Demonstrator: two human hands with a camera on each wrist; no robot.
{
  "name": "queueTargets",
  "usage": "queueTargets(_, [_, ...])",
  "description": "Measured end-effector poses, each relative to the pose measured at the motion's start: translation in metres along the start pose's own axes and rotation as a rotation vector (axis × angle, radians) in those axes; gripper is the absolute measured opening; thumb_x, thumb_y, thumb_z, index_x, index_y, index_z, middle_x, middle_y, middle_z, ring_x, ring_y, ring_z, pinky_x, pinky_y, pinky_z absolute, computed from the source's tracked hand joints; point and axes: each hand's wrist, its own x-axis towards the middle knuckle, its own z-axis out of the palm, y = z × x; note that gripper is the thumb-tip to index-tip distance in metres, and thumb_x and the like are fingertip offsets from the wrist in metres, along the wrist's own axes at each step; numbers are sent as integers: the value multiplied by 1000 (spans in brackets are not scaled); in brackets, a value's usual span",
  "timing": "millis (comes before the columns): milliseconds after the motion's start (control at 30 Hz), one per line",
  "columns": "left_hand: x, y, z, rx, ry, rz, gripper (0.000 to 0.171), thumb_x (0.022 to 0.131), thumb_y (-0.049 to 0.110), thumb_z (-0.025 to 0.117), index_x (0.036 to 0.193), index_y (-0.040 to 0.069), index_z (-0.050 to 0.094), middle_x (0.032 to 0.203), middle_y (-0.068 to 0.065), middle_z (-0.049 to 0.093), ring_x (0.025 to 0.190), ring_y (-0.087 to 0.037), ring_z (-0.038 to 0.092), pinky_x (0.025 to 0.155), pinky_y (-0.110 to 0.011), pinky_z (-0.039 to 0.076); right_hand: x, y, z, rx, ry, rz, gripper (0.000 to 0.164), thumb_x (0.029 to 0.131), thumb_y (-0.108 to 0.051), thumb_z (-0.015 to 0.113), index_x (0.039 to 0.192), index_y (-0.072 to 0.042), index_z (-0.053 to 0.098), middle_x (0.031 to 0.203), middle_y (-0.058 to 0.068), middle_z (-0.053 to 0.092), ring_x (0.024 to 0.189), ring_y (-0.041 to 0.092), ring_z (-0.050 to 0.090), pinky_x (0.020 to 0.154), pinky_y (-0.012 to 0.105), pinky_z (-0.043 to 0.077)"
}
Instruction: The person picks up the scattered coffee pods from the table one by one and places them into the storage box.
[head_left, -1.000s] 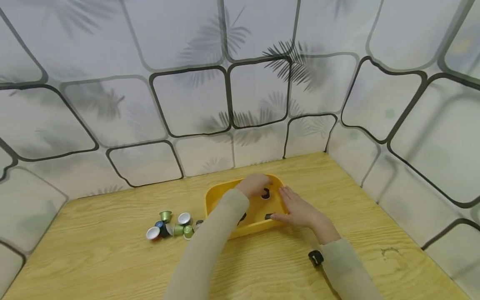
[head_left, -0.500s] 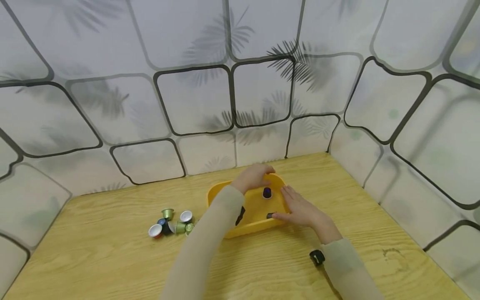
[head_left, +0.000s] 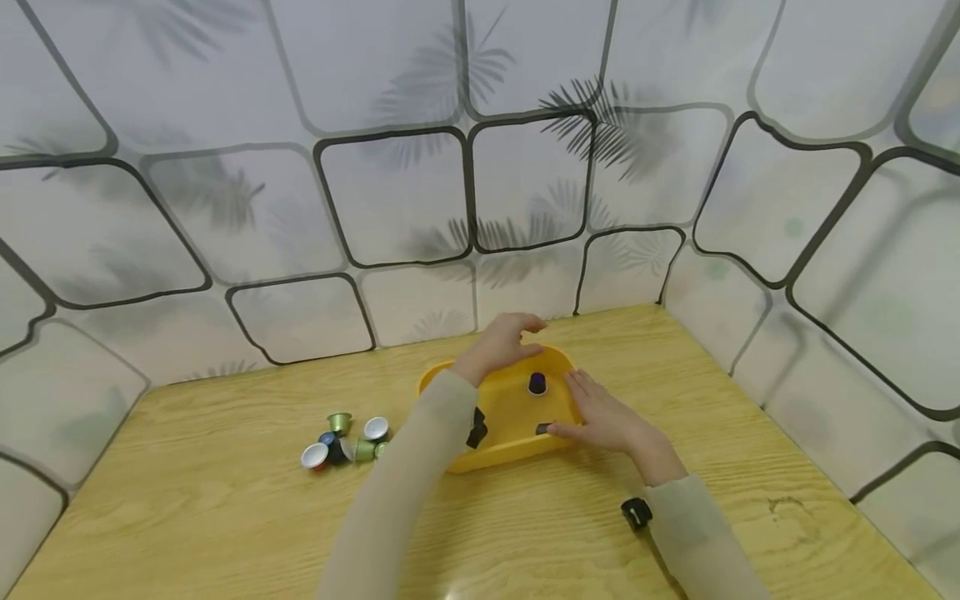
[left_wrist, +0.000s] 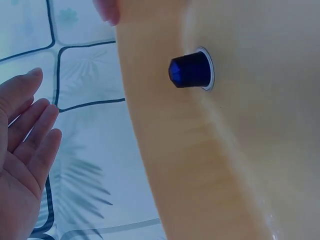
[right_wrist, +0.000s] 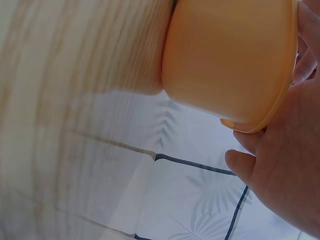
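Observation:
A yellow plastic tub (head_left: pixel 517 417) stands on the wooden table. My left hand (head_left: pixel 498 346) hovers over its far side; in the left wrist view the same hand (left_wrist: pixel 25 150) has loosely bent fingers with nothing between them. Inside the tub a dark blue coffee capsule (head_left: pixel 537 383) sits on its rim; the left wrist view shows this capsule (left_wrist: pixel 191 70) by the wall. My right hand (head_left: pixel 607 421) rests on the tub's right rim, fingers extended. A small dark thing (head_left: pixel 543 428) lies by its thumb, its kind unclear. In the right wrist view, the right hand (right_wrist: pixel 290 150) touches the rim.
Left of the tub lies a group of coffee capsules: a green capsule (head_left: pixel 339 422), a white-lidded capsule (head_left: pixel 376 428), a red-edged one with a white lid (head_left: pixel 314 456) and several others. The left sleeve hides part of them. A patterned curtain (head_left: pixel 412 308) borders the table.
My left hand has drawn up and away from the dark blue capsule, toward the far rim, leaving the capsule standing in the tub. The right hand has stayed on the rim.

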Motion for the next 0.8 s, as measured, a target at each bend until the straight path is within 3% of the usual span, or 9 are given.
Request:
queueTargets(367, [-12, 3, -11, -175, 132, -14, 34, 84, 14, 62, 115, 2, 56, 112, -11, 57, 103, -20, 53, 85, -28, 44, 0, 1, 1, 11, 10, -2, 96, 80, -60, 47, 136, 11, 14, 141, 27, 10, 130, 37, 8, 102, 50, 15])
queueTargets(800, [-27, 16, -16, -234, 147, -7, 35, 85, 17, 61, 116, 3, 55, 114, -11, 57, 104, -20, 52, 87, -33, 43, 0, -1, 0, 19, -4, 8, 97, 80, -60, 47, 137, 10, 13, 142, 27, 9, 130, 37, 6, 102, 50, 13])
